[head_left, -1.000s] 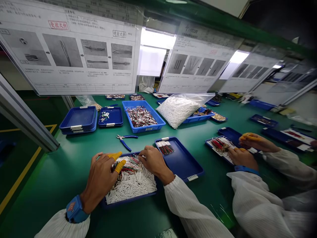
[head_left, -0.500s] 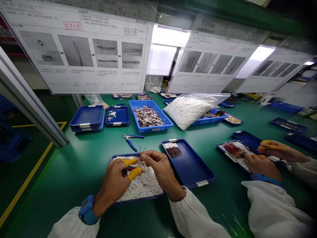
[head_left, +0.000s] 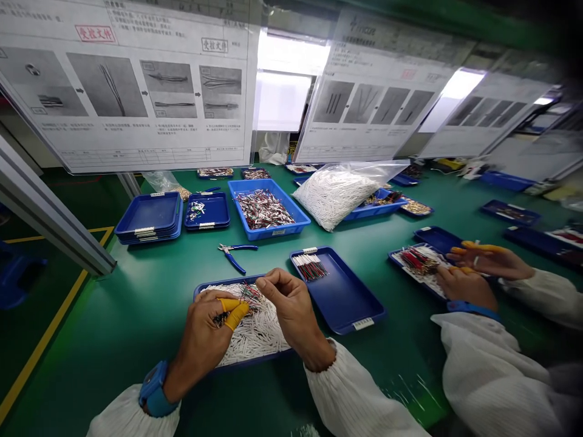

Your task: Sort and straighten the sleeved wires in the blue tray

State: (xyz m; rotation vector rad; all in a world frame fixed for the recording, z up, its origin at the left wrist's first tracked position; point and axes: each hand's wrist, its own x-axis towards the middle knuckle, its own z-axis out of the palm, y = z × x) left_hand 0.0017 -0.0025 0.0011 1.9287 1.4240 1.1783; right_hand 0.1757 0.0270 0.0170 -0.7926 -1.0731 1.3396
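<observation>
My left hand (head_left: pixel 204 331), with yellow finger cots on thumb and index finger, is closed in a pinch on thin wires (head_left: pixel 249 294) over the near blue tray (head_left: pixel 255 364). Short white tubes (head_left: pixel 255 334) fill that tray, and more red, black and green wires lie on top of them. Just right of it, my right hand (head_left: pixel 294 312) is also closed, its thumb pressed to its index finger; whatever is between those fingertips is too small to make out. A small gap separates the two hands' fingertips.
To the right, a blue tray (head_left: pixel 350 297) bears a row of white-ended wires (head_left: pixel 310 267). Blue-handled cutters (head_left: pixel 234 258) lie behind my hands. Farther back stand a filled blue bin (head_left: pixel 273 232), stacked trays (head_left: pixel 148 218) and a bag of white tubes (head_left: pixel 332 197). A co-worker's hands (head_left: pixel 469 288) work at right.
My right hand's fingertips have lifted slightly away from the left hand's, widening the gap. The whole view has shifted a little. The co-worker's farther hand has opened out more.
</observation>
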